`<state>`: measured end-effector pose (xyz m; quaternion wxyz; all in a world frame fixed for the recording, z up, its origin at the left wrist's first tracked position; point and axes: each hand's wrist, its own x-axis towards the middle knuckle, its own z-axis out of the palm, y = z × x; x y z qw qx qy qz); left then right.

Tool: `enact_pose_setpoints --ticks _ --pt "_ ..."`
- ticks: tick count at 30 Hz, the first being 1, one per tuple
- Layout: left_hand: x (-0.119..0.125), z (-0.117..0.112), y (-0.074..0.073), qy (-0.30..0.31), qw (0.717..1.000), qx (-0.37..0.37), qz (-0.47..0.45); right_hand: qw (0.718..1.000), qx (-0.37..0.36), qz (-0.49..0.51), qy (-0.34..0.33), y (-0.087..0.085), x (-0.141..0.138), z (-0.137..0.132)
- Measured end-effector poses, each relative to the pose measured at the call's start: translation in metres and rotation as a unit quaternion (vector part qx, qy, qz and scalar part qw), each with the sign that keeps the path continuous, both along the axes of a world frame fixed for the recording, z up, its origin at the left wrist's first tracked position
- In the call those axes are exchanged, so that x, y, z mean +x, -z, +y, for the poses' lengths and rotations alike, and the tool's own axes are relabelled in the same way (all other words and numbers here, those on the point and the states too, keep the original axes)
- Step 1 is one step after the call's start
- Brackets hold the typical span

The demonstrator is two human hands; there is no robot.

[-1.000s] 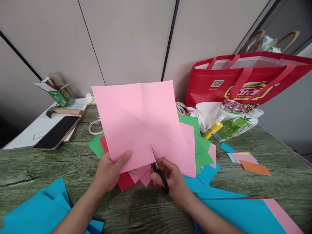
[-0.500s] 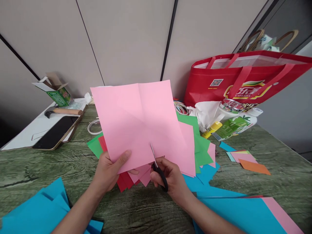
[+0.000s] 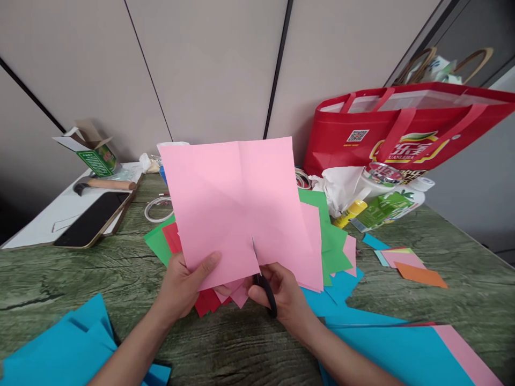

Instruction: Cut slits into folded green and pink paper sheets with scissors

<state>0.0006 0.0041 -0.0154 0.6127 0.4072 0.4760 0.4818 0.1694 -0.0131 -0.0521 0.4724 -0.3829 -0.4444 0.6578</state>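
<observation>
The pink sheet (image 3: 225, 209) is held up above the table (image 3: 249, 354), its face turned to the person, with a faint crease running down from its top edge. The left hand (image 3: 183, 284) is at the lower left corner of the sheet; its thumb lies on the front and some fingers show below the bottom edge, so they are clamped on the paper. The right hand (image 3: 279, 295) is at the bottom edge, and its fingers are closed around the black handle of the scissors (image 3: 266, 294). One blade shows in front of the sheet, pointing upward; the other blade I cannot see. If the right fingers also touch the paper, I cannot tell.

Under and beside the sheet lie red paper (image 3: 207, 304) and green paper (image 3: 336, 252). To the left of it are a tape roll (image 3: 147, 211), a phone (image 3: 92, 220), a hammer (image 3: 108, 184) and, farther back, an open box (image 3: 98, 162). To the right of it are a glue stick (image 3: 351, 213), a crumpled tissue (image 3: 341, 187), some small strips (image 3: 420, 275) and, behind these, a red bag (image 3: 333, 134). Blue paper (image 3: 60, 348) lies nearer to the person than the sheet, on both sides.
</observation>
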Motion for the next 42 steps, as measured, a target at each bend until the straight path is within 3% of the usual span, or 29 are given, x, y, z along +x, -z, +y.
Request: enact_pose_setpoints --ticks 7,42 --pt "0.0010 -0.0009 0.0004 0.028 1.000 -0.005 0.001 1.000 -0.003 -0.016 0.013 -0.0032 -0.0008 0.0007" --pt "0.0003 -0.0020 0.0025 0.015 1.000 -0.015 -0.010 0.999 -0.020 -0.017 0.018 -0.0010 -0.0020 0.0005"
